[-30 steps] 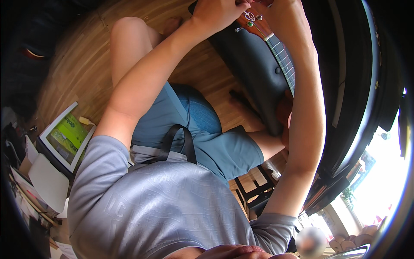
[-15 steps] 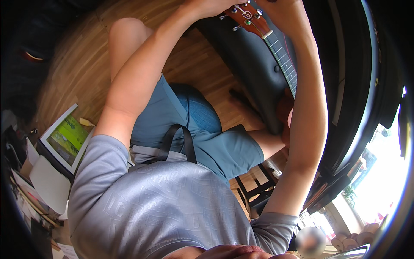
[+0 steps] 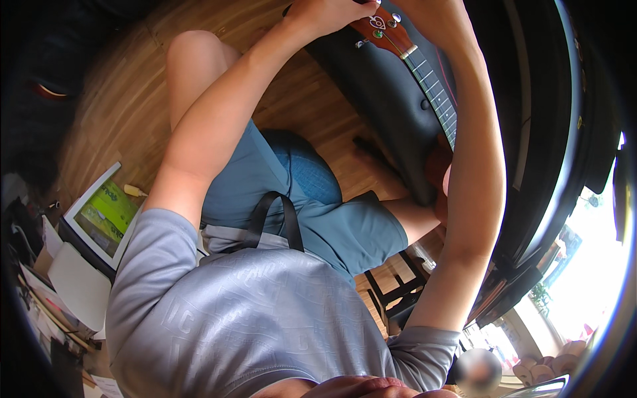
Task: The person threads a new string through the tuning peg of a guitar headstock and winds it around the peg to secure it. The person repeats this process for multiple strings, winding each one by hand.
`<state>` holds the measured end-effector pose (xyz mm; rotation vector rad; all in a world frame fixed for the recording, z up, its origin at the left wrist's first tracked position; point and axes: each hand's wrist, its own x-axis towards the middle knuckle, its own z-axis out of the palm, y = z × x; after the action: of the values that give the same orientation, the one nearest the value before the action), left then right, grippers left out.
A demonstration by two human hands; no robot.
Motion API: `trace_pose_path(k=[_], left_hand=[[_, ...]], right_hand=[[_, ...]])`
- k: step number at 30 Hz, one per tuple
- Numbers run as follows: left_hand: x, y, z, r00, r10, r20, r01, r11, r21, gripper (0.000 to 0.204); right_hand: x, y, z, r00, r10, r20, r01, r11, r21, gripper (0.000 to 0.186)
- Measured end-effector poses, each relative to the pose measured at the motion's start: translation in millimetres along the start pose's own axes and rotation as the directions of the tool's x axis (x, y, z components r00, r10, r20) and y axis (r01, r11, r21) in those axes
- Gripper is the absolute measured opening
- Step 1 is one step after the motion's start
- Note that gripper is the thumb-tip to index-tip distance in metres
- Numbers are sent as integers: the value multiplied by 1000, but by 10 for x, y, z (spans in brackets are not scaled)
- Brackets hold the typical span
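Observation:
A brown ukulele [image 3: 387, 34], with a pale ornament and metal tuning pegs on its headstock, lies slanted at the top right. Its dark fretted neck [image 3: 431, 89] runs down behind my right forearm, which hides most of the body. My left hand [image 3: 332, 14] is at the headstock's upper left edge, fingers pinched together; what is between them is too small to make out. Across the headstock, my right hand [image 3: 431, 18] is bent over its right side. The top edge cuts it off and its fingers do not show. A thin reddish strand [image 3: 442, 73] runs beside the neck.
Under the ukulele is a black padded bench [image 3: 371, 86]. A large black piece of furniture [image 3: 524, 132] curves along the right. A white-framed green-lit screen [image 3: 106, 215] stands at the left among papers. Below the bench is a dark stool [image 3: 398, 288] on the wooden floor.
My left hand has moved slightly right and down, over the headstock's edge, covering some pegs. My right hand has shifted a little. The ukulele stays nearly in place.

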<state>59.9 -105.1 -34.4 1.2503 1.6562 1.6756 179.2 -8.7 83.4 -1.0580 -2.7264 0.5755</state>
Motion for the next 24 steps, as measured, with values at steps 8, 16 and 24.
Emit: trace_pose_path(k=[8,16,24], left_hand=[[-19,-137,-13,989,-144,31,147,978,-148,23],[-33,-35,-86,977,-196,79,205,970,-127,24],[13,-272,-49,996,-39,81,54,979,-196,26]], right_hand=[[47,-34,22,996,-44,75,48,998,-45,27],[62,-14,46,989,-78,127,94,988,-119,23],[33,130,13,954,-270,133,293,934,-205,20]])
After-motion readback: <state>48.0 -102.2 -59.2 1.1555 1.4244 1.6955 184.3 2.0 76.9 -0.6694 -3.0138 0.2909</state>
